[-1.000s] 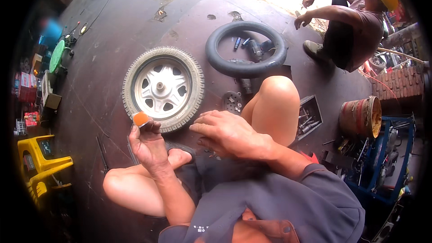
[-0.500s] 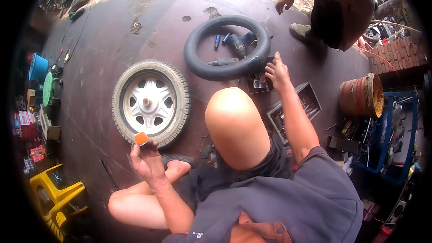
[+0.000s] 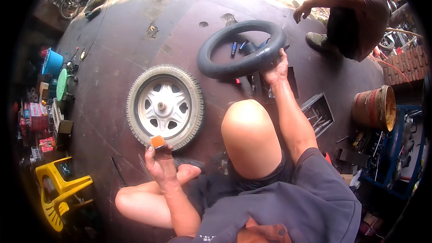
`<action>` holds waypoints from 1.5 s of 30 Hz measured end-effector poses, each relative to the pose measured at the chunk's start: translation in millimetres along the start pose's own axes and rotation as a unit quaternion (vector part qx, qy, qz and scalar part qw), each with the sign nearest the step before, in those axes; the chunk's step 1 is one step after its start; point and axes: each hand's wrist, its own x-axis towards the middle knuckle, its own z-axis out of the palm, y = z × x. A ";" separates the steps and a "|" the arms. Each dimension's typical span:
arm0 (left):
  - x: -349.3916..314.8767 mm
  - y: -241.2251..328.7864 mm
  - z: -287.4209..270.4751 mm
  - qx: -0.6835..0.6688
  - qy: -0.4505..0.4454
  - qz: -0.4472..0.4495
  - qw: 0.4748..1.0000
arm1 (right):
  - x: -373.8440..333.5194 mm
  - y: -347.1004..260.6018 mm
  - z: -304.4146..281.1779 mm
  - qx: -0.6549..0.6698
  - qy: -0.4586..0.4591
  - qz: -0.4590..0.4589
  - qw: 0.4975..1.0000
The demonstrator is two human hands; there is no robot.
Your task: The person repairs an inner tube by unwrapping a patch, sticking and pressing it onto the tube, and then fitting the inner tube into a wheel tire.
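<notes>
My left hand point(image 3: 162, 167) is closed, pinching a small square orange patch point(image 3: 157, 141) with a pale edge. It is raised in front of the near rim of a wheel point(image 3: 179, 116), which lies flat on the floor with a silver spoked hub and a treaded tyre. At the right, my right hand point(image 3: 276, 69) grips the near right side of a black inner tube point(image 3: 208, 60), fingers under it and thumb on its outer side. That side of the tube is tilted up. A pale, shiny spot shows on the tube near my thumb.
Inside the ring lie small blue tubes point(image 3: 234, 48) and a partly hidden power tool. A metal tray of tools point(image 3: 320, 116) and a wooden bucket point(image 3: 366, 108) stand at the right. Another person point(image 3: 360, 18) squats at the far right. A yellow stool point(image 3: 67, 189) is at the left.
My right hand has reached the inner tube, taken hold of it and lifted its near side. The whole view has shifted slightly; my left hand still holds the patch.
</notes>
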 end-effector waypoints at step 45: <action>-89.6 253.1 -84.8 0.441 -0.238 0.211 0.839 | -311.2 355.8 105.9 -0.447 -0.149 0.306 0.827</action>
